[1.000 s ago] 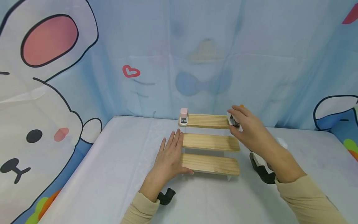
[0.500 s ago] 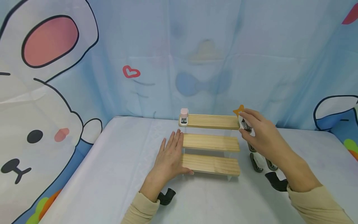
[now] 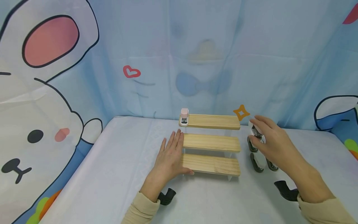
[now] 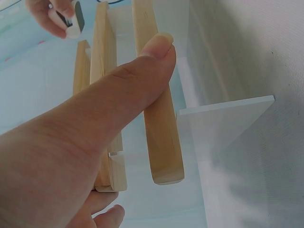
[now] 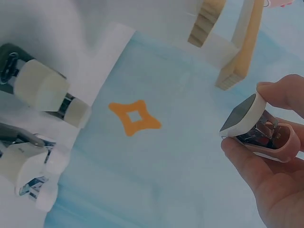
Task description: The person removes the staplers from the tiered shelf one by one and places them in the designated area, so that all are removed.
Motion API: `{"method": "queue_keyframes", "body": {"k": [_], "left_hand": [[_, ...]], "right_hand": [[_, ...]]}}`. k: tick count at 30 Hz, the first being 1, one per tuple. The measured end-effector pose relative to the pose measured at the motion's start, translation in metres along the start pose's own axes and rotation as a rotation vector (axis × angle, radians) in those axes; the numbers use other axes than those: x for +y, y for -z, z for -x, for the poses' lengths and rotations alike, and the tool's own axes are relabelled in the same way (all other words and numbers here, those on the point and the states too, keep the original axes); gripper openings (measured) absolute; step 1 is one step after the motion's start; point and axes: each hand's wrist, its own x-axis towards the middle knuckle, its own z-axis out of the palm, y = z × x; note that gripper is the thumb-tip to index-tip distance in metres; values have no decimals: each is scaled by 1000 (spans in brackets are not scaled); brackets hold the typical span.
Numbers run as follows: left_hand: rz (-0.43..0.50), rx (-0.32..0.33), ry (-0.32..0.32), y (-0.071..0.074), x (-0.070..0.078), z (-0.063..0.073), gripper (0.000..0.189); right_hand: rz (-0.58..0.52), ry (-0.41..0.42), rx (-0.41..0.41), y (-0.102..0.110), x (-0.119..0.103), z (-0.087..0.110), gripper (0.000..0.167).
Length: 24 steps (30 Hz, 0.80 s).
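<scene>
A three-tier shelf of pale wooden boards (image 3: 211, 142) stands on clear supports. My left hand (image 3: 170, 155) lies at its left end with fingers straight. Its thumb (image 4: 156, 50) rests across the front edge of the lowest board (image 4: 161, 137). To the right of the shelf, my right hand (image 3: 272, 140) pinches a small stapler (image 5: 244, 118) between thumb and fingers. That stapler has a white end with a dark base pad and a pink part near the palm. A pink and white stapler (image 3: 184, 117) stands at the left end of the top board (image 3: 212, 121).
Several more small staplers (image 3: 257, 162) with dark bases lie on the white tablecloth (image 3: 207, 199), right of the shelf below my right hand. Behind the table hangs a blue printed curtain (image 3: 156, 93). A black strap (image 3: 286, 190) shows at my right wrist.
My right hand has moved right with the stapler, from the right end of the top board to beyond it. The staplers on the table have come into view. My left hand has stayed put.
</scene>
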Motion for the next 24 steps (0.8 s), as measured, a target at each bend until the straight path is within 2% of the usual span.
{"method": "queue_keyframes", "body": {"k": [11, 24], "left_hand": [[8, -11, 8, 1, 0, 1, 138], [-4, -12, 8, 1, 0, 1, 139]], "right_hand": [[23, -35, 11, -1, 13, 16, 59], [54, -123, -40, -3, 31, 35, 59]]}}
